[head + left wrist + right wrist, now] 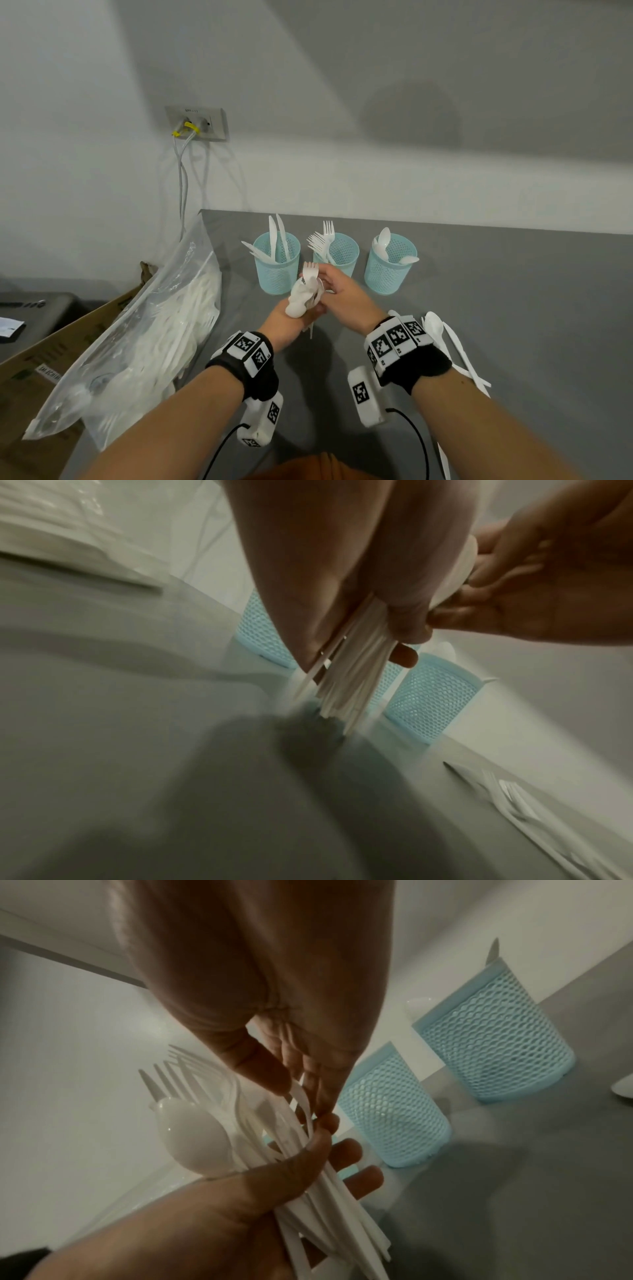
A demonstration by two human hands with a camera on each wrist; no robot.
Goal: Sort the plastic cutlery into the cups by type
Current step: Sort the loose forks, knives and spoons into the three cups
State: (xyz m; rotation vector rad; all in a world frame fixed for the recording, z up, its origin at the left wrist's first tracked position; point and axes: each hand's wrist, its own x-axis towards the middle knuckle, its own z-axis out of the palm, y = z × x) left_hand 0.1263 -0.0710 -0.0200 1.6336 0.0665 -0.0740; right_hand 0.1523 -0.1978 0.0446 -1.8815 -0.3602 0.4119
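Three light blue mesh cups stand in a row on the grey table: the knife cup (277,263) at left, the fork cup (339,251) in the middle, the spoon cup (390,265) at right. Just in front of them my left hand (301,315) grips a mixed bundle of white plastic cutlery (305,294) by the handles (352,674). A spoon (192,1137) and forks (178,1069) fan out of its top. My right hand (325,277) reaches across and pinches one thin piece of the bundle (301,1099) between thumb and fingers.
A clear bag full of white cutlery (154,335) leans on a cardboard box (41,370) at the left table edge. Loose spoons and knives (452,342) lie on the table beside my right wrist. A wall socket with cables (197,125) is behind.
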